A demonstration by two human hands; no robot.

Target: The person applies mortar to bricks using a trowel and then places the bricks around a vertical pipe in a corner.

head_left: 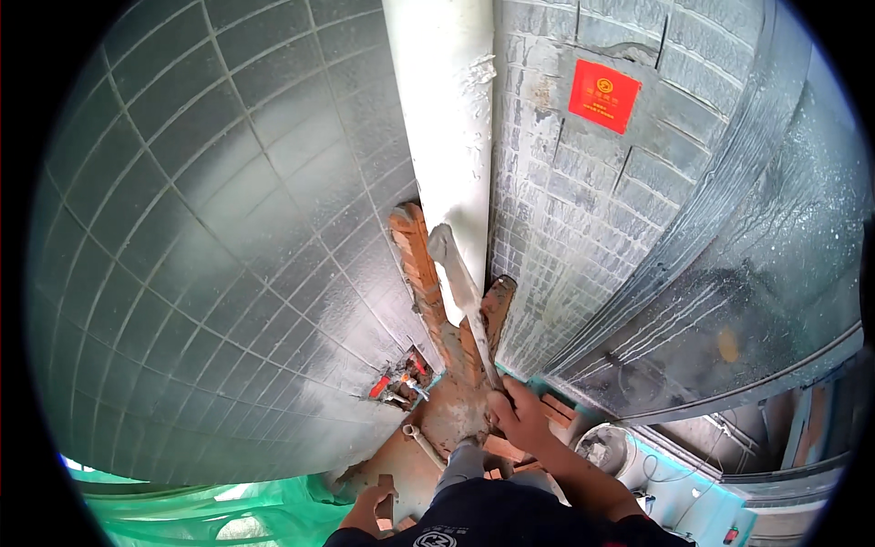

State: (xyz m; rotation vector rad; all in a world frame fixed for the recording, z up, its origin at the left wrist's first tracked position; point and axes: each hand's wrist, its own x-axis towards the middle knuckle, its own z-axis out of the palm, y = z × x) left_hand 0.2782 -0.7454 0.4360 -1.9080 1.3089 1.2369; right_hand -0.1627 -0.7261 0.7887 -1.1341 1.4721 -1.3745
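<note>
My right hand is closed round the handle of a long, narrow bricklayer's trowel, its blade smeared with grey mortar. The blade points away from me, in front of a thick white pipe in the corner. Low red brickwork with mortar joints rises beside the pipe on the left, and more brickwork stands on its right. Down at the lower edge, my left hand is closed on a red brick, partly hidden by the hand.
Grey tiled walls meet behind the pipe. Valves with red handles sit in a wall recess. A short pipe stub, loose bricks and a mortar bucket are near my feet. Green netting hangs at left, a glass panel at right.
</note>
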